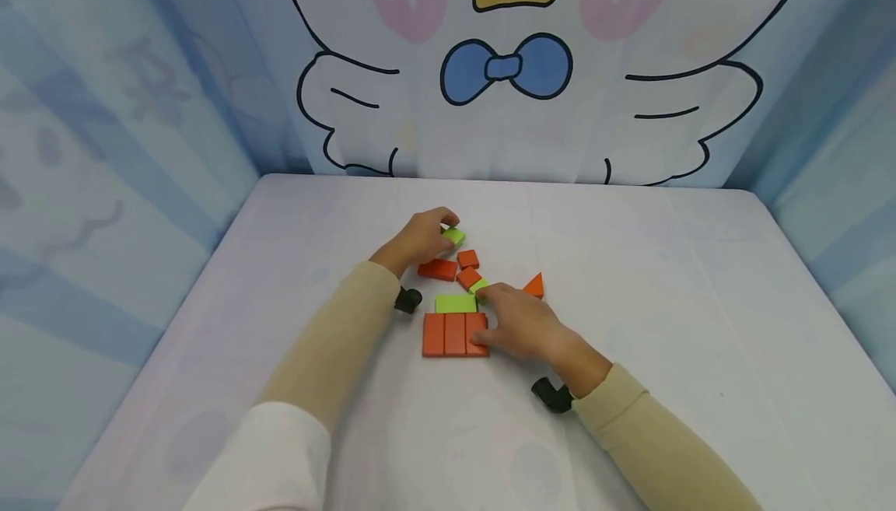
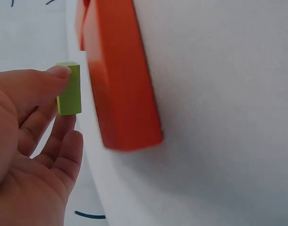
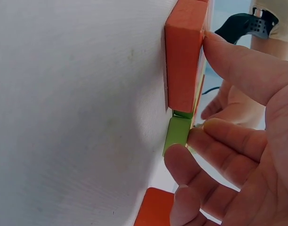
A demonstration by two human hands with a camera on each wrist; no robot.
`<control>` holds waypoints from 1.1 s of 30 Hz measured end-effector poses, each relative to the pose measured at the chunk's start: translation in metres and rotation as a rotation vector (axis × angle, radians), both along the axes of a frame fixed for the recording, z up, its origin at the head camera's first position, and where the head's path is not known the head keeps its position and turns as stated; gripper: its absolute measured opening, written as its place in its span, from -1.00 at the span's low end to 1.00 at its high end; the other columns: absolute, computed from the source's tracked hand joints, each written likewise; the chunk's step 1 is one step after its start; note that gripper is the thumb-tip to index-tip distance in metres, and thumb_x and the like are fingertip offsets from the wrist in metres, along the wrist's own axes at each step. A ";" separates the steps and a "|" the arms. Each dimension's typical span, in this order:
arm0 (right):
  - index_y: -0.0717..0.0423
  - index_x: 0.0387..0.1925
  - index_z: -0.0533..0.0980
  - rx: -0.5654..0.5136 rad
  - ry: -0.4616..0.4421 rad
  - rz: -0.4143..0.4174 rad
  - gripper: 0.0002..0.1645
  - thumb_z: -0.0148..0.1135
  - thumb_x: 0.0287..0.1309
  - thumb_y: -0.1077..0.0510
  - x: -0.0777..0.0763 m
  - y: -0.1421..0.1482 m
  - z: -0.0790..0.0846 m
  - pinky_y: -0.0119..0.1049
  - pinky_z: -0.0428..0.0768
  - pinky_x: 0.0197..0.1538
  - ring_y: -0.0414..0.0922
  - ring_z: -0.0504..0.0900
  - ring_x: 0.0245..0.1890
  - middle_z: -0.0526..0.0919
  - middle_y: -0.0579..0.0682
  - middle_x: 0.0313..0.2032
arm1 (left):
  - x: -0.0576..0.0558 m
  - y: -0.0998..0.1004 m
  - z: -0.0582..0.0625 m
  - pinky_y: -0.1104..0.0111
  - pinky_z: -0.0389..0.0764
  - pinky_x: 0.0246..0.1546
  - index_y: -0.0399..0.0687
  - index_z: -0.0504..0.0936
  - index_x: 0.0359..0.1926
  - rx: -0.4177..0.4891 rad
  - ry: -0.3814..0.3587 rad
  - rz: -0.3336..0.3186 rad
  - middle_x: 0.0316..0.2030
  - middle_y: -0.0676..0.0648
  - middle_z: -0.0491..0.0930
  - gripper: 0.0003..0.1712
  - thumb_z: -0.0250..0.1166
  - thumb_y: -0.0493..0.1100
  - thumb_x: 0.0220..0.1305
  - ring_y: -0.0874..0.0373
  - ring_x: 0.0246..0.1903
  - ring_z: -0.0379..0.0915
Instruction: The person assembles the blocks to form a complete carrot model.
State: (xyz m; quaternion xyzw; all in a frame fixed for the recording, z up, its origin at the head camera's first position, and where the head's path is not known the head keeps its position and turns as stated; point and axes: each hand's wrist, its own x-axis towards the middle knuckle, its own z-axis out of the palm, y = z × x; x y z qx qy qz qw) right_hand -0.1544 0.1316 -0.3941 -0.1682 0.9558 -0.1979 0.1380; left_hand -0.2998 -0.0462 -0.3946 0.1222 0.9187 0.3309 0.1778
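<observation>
My left hand (image 1: 423, 237) pinches a small light-green block (image 2: 71, 89) between thumb and fingers, at the far end of the group of blocks. Just below that hand lies an orange-red oblong block (image 1: 437, 270). My right hand (image 1: 526, 320) rests at the right side of the group with its fingers loosely spread. Its thumb touches the rightmost of three orange-red blocks (image 1: 444, 336) laid side by side. The fingertips are right at a small green block (image 3: 177, 132). Between the hands are a green oblong block (image 1: 455, 304) and two small orange-red blocks (image 1: 467, 259).
An orange triangular block (image 1: 535, 285) lies beyond the right hand, partly hidden by it. Black wrist devices (image 1: 551, 395) sit at both wrists. The white-covered table (image 1: 672, 278) meets a cartoon-printed curtain (image 1: 504, 122) at the back, with blue curtains at both sides.
</observation>
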 end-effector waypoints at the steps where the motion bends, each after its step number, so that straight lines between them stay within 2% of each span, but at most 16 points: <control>1: 0.22 0.33 0.40 0.002 0.001 0.000 -0.20 0.44 0.18 -0.08 0.000 0.000 0.000 -0.02 0.45 0.26 0.05 0.47 0.25 0.47 0.13 0.27 | 0.001 -0.003 0.002 0.23 0.47 0.18 -0.06 0.44 0.32 0.013 0.002 -0.003 0.24 -0.08 0.46 -0.49 0.25 -0.27 0.38 0.04 0.14 0.38; 6: 0.23 0.33 0.40 -0.007 0.000 -0.008 -0.18 0.44 0.17 -0.07 0.000 -0.001 0.000 -0.01 0.47 0.24 0.05 0.45 0.25 0.47 0.13 0.28 | 0.013 -0.018 0.012 0.25 0.50 0.16 -0.11 0.45 0.31 0.036 0.051 -0.057 0.20 -0.07 0.49 -0.49 0.29 -0.26 0.37 0.04 0.17 0.40; 11: 0.23 0.34 0.39 -0.002 -0.012 -0.015 -0.16 0.44 0.17 -0.10 0.001 -0.004 0.001 -0.01 0.46 0.25 0.04 0.46 0.25 0.46 0.13 0.29 | 0.034 -0.037 0.018 0.24 0.53 0.09 -0.11 0.47 0.27 0.032 0.095 -0.092 0.14 -0.07 0.52 -0.51 0.31 -0.26 0.35 0.03 0.12 0.41; 15: 0.23 0.34 0.39 0.020 -0.011 -0.009 -0.15 0.45 0.16 -0.13 0.001 -0.005 0.001 0.00 0.45 0.26 0.06 0.46 0.26 0.46 0.14 0.29 | 0.050 -0.051 0.017 0.23 0.54 0.07 -0.11 0.49 0.24 0.017 0.090 -0.118 0.11 -0.06 0.54 -0.53 0.33 -0.24 0.34 0.03 0.10 0.42; 19: 0.22 0.35 0.38 0.022 -0.009 -0.011 -0.15 0.44 0.17 -0.13 0.001 -0.005 0.001 0.01 0.44 0.27 0.06 0.45 0.27 0.45 0.13 0.30 | 0.062 -0.061 0.011 0.24 0.55 0.05 -0.09 0.52 0.20 -0.006 0.070 -0.128 0.07 -0.05 0.55 -0.55 0.36 -0.23 0.32 0.04 0.07 0.43; 24: 0.22 0.35 0.38 0.015 -0.007 -0.017 -0.14 0.44 0.16 -0.13 0.001 -0.004 0.001 0.01 0.43 0.27 0.07 0.45 0.27 0.45 0.13 0.31 | 0.069 -0.064 0.001 0.27 0.56 0.03 -0.11 0.53 0.16 -0.037 0.050 -0.139 0.04 -0.05 0.56 -0.58 0.36 -0.28 0.30 0.04 0.04 0.45; 30: 0.22 0.36 0.38 0.015 -0.009 -0.018 -0.13 0.45 0.15 -0.13 0.001 -0.005 0.002 0.01 0.43 0.27 0.07 0.45 0.27 0.45 0.13 0.31 | 0.072 -0.060 -0.008 0.23 0.52 0.09 -0.11 0.55 0.11 -0.124 0.048 -0.160 0.02 -0.05 0.57 -0.63 0.34 -0.32 0.30 0.06 0.01 0.46; 33: 0.22 0.35 0.38 0.018 -0.009 -0.018 -0.13 0.45 0.15 -0.14 0.002 -0.006 0.002 0.01 0.43 0.28 0.06 0.45 0.27 0.45 0.13 0.31 | 0.072 -0.056 -0.010 0.22 0.50 0.13 -0.11 0.54 0.12 -0.134 0.052 -0.170 0.05 -0.06 0.57 -0.62 0.33 -0.32 0.30 0.06 0.04 0.46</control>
